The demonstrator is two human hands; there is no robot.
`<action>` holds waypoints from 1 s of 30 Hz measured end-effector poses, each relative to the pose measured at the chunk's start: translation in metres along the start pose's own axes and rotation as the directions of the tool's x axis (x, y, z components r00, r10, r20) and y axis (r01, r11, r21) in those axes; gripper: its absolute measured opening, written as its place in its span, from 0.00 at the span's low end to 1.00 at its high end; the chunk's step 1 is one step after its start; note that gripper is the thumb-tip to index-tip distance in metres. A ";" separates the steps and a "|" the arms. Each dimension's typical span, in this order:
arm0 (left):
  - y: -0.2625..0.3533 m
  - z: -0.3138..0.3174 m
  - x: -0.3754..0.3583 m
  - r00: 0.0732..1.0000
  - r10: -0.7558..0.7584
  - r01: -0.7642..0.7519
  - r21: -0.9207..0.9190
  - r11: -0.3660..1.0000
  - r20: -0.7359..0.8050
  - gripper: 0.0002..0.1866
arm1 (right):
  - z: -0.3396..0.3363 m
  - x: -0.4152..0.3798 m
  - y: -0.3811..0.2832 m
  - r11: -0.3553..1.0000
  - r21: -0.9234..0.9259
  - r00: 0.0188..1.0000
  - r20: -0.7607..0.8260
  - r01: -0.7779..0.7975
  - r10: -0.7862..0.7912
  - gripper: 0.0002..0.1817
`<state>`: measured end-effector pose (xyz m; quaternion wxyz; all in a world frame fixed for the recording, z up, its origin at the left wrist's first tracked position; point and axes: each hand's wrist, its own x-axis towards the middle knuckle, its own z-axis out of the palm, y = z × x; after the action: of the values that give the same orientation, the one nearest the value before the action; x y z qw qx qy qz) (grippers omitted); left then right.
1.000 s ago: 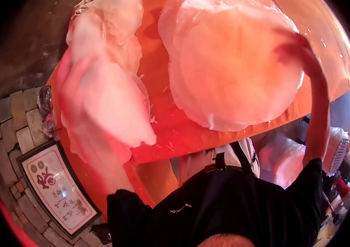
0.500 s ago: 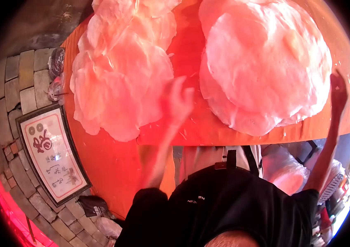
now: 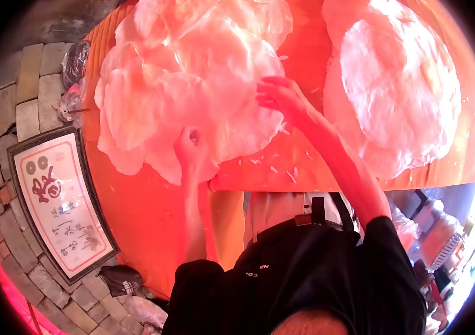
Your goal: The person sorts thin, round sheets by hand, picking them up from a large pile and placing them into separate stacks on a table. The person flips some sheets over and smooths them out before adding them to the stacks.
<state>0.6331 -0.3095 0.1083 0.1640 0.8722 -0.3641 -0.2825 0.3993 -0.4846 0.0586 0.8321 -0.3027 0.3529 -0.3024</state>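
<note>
Two piles of thin, round flatbread-like sheets lie on an orange-covered table, tinted pink by red light. Over the front of the left pile [image 3: 192, 100] is my left hand [image 3: 191, 148], its fingers curled into a fist. What those fingers hold, if anything, I cannot tell. My right hand [image 3: 282, 99] reaches across to the same pile's right edge, fingers stretched and slightly apart, with nothing visible in them. Beyond my right forearm sits the right pile [image 3: 394, 95], with a pale sheet on top.
Small pale scraps [image 3: 273, 169] are scattered on the orange cloth [image 3: 304, 181] between the piles. A framed sign [image 3: 64, 204] stands on the brick paving [image 3: 28, 120] at left, near a dark bag [image 3: 121, 280]. Plastic-wrapped goods [image 3: 441, 243] are at lower right.
My right hand has swung from the right pile's far side to the left pile. My left hand has moved left and curled closed. The left pile now spreads further right.
</note>
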 end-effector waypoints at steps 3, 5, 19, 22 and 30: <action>0.000 0.009 -0.014 0.916 0.374 -0.351 0.163 0.922 -0.143 0.29 | 0.046 0.034 -0.021 0.963 -0.092 0.957 -0.169 -0.255 0.237 0.21; -0.006 0.037 -0.025 0.849 0.464 -0.381 0.315 0.869 -0.254 0.32 | 0.053 0.046 -0.007 0.966 -0.119 0.973 -0.056 -0.230 0.225 0.19; -0.015 -0.046 -0.057 0.920 -0.043 -0.292 -0.754 0.588 -0.390 0.11 | -0.034 -0.072 -0.044 0.974 -0.218 0.975 -0.222 -0.054 0.004 0.12; -0.002 -0.063 -0.062 0.940 0.107 -0.329 -0.772 0.544 -0.325 0.13 | -0.078 -0.093 -0.011 0.975 0.065 0.918 -0.327 -0.214 0.223 0.16; 0.083 0.000 -0.054 0.962 0.267 -0.091 -0.858 0.505 0.055 0.14 | -0.063 -0.108 -0.015 0.937 0.322 0.980 -0.095 -0.134 0.173 0.34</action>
<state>0.5569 -0.3266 0.1691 0.5621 0.6096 -0.2819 -0.4826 0.2847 -0.4351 0.0773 0.8675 -0.1189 0.3733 -0.3064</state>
